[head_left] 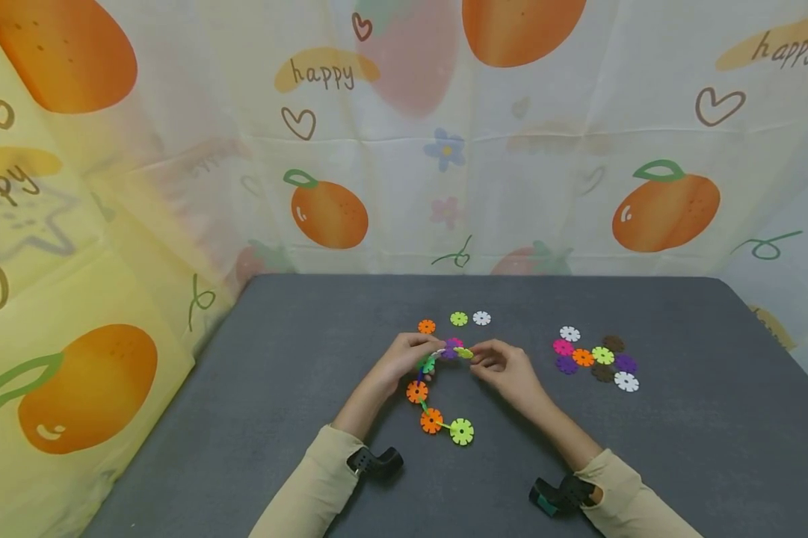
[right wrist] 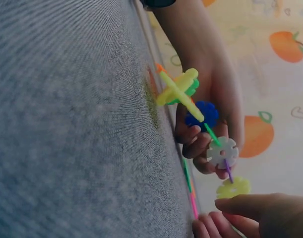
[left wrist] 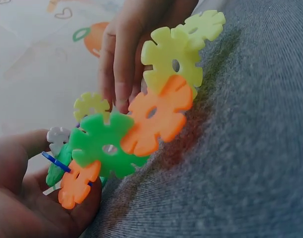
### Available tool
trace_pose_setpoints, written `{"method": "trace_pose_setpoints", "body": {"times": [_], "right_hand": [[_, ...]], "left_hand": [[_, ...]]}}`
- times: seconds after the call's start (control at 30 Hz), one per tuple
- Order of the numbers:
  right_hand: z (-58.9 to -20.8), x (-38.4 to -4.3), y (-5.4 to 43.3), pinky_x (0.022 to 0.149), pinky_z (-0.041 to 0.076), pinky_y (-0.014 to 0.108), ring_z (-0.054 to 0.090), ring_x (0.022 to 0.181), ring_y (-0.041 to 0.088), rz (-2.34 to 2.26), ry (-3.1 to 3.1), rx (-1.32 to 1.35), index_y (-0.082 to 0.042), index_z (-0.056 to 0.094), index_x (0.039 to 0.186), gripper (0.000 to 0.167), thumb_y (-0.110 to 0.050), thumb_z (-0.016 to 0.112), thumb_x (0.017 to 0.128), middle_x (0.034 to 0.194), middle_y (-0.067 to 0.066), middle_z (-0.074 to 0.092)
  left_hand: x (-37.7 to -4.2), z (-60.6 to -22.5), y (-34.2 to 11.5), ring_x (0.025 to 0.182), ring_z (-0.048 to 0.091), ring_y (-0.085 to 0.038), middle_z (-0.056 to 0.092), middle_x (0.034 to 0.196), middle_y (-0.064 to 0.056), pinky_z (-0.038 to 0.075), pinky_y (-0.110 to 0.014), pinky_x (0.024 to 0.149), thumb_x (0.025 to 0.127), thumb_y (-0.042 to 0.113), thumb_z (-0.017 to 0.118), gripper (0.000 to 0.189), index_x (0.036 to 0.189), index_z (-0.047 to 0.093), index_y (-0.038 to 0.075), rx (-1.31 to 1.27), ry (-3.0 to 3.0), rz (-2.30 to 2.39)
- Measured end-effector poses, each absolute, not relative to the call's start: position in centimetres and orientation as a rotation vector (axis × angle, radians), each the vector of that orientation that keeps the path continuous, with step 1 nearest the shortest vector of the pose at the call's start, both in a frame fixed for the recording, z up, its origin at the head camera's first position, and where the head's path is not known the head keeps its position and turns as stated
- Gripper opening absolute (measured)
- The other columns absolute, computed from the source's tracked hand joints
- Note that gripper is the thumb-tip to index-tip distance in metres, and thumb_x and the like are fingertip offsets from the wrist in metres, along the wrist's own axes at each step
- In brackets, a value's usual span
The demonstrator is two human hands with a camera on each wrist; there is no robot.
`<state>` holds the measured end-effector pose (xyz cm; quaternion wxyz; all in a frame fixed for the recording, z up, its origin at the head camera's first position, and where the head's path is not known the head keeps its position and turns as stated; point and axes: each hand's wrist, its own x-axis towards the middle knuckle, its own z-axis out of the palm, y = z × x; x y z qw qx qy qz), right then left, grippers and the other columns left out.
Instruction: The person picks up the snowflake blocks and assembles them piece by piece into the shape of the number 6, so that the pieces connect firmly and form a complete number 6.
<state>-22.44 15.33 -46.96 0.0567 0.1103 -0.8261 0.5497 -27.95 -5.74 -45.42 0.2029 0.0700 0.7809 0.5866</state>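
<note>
A curved chain of slotted flower-shaped plastic discs hangs from my left hand (head_left: 404,362), whose fingers grip it near a white disc (right wrist: 222,152) and a blue disc (right wrist: 203,113). Below that hand the chain runs through a green disc (left wrist: 104,144) and orange discs (head_left: 432,421) to a yellow-green disc (head_left: 462,431) at its near end. At the far end, my right hand (head_left: 507,373) pinches another yellow-green disc (right wrist: 234,188) between thumb and fingers, beside a purple disc (head_left: 449,353). A pink disc (head_left: 454,342) shows just behind the purple one.
Loose discs lie on the grey table (head_left: 276,448): an orange disc (head_left: 427,326), a yellow-green disc (head_left: 459,319) and a white disc (head_left: 481,318) behind the hands. Several mixed discs, among them a pink one (head_left: 563,347), are clustered at the right. A printed curtain (head_left: 390,187) hangs behind.
</note>
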Motion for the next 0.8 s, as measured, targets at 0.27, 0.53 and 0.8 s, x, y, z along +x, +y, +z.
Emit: {"method": "trace_pose_setpoints", "body": {"times": [0.27, 0.53, 0.8], "right_hand": [[-46.7, -23.3, 14.9, 0.064, 0.054, 0.018, 0.066, 0.074, 0.015, 1.477, -2.57, 0.273, 0.002, 0.072, 0.104, 0.025, -0.003, 0.078, 0.08, 0.089, 0.016, 0.072], [-46.7, -25.3, 14.0, 0.058, 0.041, 0.02, 0.049, 0.065, 0.009, 1.267, -2.707, 0.264, -0.005, 0.074, 0.105, 0.03, -0.012, 0.082, 0.078, 0.091, 0.009, 0.067], [-46.8, -26.4, 13.2, 0.067, 0.047, 0.031, 0.057, 0.08, 0.015, 0.987, -2.826, 0.286, -0.014, 0.074, 0.113, 0.035, -0.024, 0.081, 0.08, 0.091, 0.004, 0.063]], "left_hand": [[-28.0, -45.5, -5.9, 0.065, 0.058, -0.011, 0.066, 0.115, -0.009, 0.057, -0.026, 0.057, 0.097, 0.03, 0.059, 0.032, 0.116, 0.071, 0.008, 0.177, 2.18, 1.643], [-27.9, -44.9, -5.9, 0.056, 0.058, -0.009, 0.061, 0.075, -0.004, 0.057, -0.024, 0.057, 0.097, 0.031, 0.059, 0.035, 0.112, 0.067, 0.0, 0.158, 2.126, 1.629], [-28.0, -45.1, -5.9, 0.055, 0.058, -0.009, 0.062, 0.074, -0.004, 0.056, -0.023, 0.056, 0.098, 0.031, 0.059, 0.035, 0.11, 0.068, -0.001, 0.152, 2.123, 1.635]]}}
